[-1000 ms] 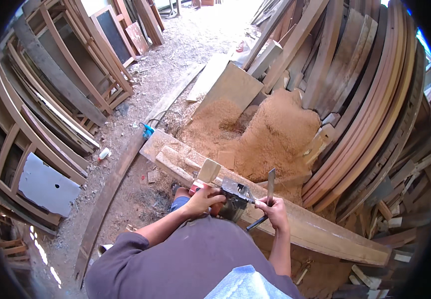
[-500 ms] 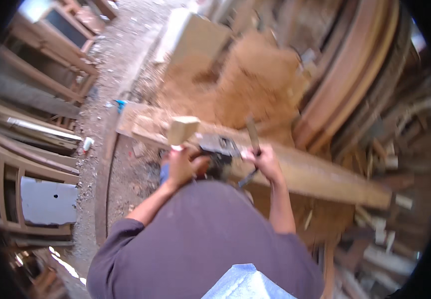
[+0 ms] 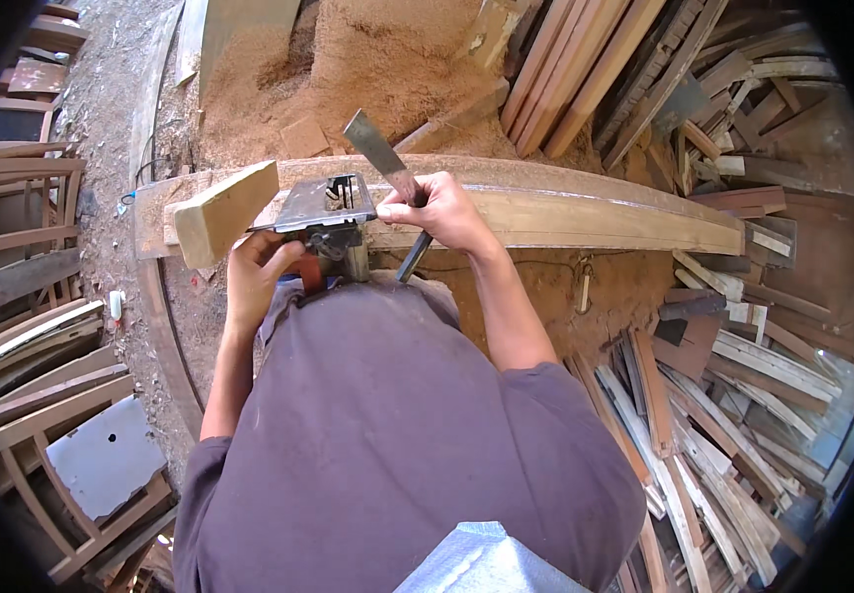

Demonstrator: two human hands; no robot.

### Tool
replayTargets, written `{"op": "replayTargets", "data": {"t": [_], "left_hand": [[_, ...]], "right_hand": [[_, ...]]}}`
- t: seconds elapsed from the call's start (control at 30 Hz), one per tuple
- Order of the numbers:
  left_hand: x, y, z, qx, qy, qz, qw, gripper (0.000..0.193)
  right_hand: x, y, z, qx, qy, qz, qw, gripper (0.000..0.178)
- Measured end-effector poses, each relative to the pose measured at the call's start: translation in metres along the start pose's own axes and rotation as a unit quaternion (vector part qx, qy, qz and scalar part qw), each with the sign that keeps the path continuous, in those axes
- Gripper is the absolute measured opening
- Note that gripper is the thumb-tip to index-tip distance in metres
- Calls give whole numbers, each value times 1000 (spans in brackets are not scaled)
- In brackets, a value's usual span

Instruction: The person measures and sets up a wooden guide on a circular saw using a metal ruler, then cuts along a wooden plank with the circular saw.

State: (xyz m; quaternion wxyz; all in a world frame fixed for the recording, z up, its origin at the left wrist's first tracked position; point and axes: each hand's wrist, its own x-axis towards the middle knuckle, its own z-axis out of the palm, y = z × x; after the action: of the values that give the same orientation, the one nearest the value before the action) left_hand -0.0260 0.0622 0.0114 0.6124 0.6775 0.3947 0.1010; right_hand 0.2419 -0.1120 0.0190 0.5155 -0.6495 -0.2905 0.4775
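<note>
My left hand [image 3: 257,279] is closed, fingers curled beneath a pale wooden block [image 3: 224,215] shaped like a mallet head; any handle is hidden. Its thumb lies against the orange-red body [image 3: 312,269] of an upturned power tool, apparently a jigsaw [image 3: 320,203], with its slotted metal base plate facing up. My right hand [image 3: 445,212] grips a flat-bladed tool like a chisel [image 3: 375,145], blade angled up and left. Its thumb and finger meet the plate's right corner. A dark bar [image 3: 414,257] sticks out below this hand; whether it belongs to the chisel I cannot tell.
A long, curved timber beam [image 3: 585,214] runs across behind my hands. Beyond it lies heaped sawdust [image 3: 377,59], with planks [image 3: 585,69] leaning at the right. Wood offcuts [image 3: 713,455] crowd the lower right. Wooden frames [image 3: 27,445] stand along the left.
The view has swung and steadied, so the beam and hands appear higher and further left. The wooden block now looks larger and more tilted. Both hands keep their holds near the jigsaw.
</note>
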Motion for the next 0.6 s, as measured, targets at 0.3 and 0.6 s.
{"op": "replayTargets", "data": {"t": [0.3,0.6], "left_hand": [[-10,8,11,230,171,239,928,28],[-5,-11,0,-199,-61,-51,977,33]], "right_hand": [[-2,3,0,-20,8,5,1000,18],[0,-2,2,-15,0,12,1000,15]]}}
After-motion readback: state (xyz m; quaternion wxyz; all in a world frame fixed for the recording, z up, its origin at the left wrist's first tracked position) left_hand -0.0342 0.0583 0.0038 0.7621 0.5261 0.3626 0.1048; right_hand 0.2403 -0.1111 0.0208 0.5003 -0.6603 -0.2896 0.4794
